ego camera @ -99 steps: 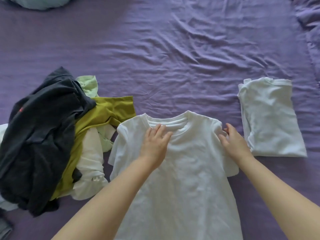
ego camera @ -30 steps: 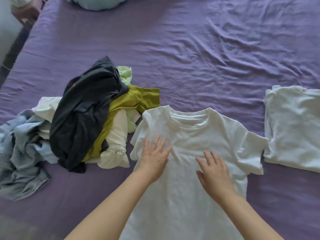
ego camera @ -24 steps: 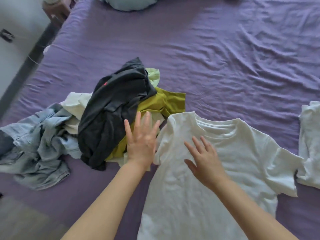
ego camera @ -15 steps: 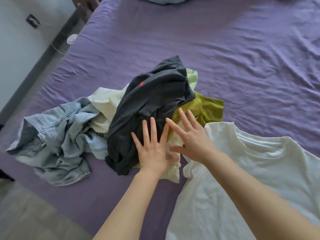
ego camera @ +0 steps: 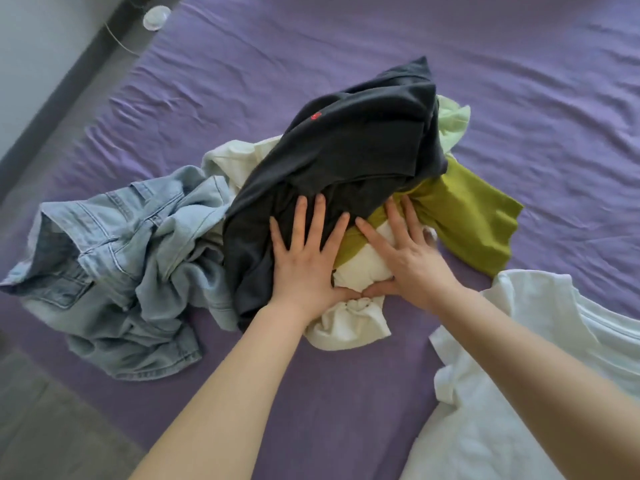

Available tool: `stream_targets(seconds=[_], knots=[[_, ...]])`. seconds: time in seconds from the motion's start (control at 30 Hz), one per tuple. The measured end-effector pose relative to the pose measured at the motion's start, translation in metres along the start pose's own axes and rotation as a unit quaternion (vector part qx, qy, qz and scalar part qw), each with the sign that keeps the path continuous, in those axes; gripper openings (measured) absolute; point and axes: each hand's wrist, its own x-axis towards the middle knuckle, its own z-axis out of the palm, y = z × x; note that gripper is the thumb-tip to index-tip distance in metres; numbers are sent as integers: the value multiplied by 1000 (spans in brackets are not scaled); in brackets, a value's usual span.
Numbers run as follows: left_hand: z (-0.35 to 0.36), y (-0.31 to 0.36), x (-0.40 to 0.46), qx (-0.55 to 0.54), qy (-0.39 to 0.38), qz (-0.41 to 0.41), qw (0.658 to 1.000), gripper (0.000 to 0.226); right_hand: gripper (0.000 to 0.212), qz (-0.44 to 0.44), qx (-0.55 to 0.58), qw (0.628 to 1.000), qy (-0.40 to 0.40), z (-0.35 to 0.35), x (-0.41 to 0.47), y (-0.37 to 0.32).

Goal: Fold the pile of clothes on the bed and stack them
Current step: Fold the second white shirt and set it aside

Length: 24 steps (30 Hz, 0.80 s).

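My left hand (ego camera: 304,258) lies flat, fingers straight and spread, on the dark grey garment (ego camera: 346,168) at the top of the pile. My right hand (ego camera: 405,252) is just beside it, also flat and spread, pressing the cream piece (ego camera: 349,317) and the edge of the olive-green top (ego camera: 474,223). Neither hand grips anything.

Taking the dark grey garment as my marker: the faded denim (ego camera: 117,268) sprawls to its left, reaching toward the edge of the bed (ego camera: 242,64); a pale green piece (ego camera: 450,123) pokes out behind its right side; the olive-green top spills out to its right; the cream piece sits under its near edge. The white T-shirt (ego camera: 519,375) I have laid out flat is well to its right and nearer me.

If I push this heap left, the denim could slide off the mattress. If I pull one item without freeing it, the tangled layers will probably drag along. A loose sleeve might also catch the T-shirt's near corner and rumple it.
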Motion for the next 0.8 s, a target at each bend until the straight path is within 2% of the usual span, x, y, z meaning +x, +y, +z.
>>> stream_targets(seconds=[0.13, 0.3, 0.4, 0.57, 0.63, 0.7, 0.73, 0.8], knots=[[-8, -24, 37, 2, -4, -17, 1000, 121, 118, 18, -32, 999, -26, -12, 50, -3], [-13, -25, 45, 9, -6, -17, 1000, 119, 115, 30, -73, 996, -47, -24, 58, -5], [-19, -17, 33, 7, -5, -10, 1000, 111, 102, 34, -53, 997, -49, -32, 37, -5], [-39, 19, 9, -49, 11, -46, 998, 81, 72, 78, -19, 996, -37, -54, -24, 8], [-47, 48, -3, -86, 60, -28, 994, 63, 63, 106, -13, 994, -15, -64, -58, 18], [-46, 81, -15, -164, 116, 39, 979, 45, 55, 145, -9, 989, 10, -69, -92, 28], [-44, 99, -18, -227, 107, 72, 965, 41, 51, 166, -14, 986, 20, -69, -108, 33], [-40, 135, -23, -354, -20, 84, 931, 43, 46, 208, -21, 977, 34, -69, -136, 45]])
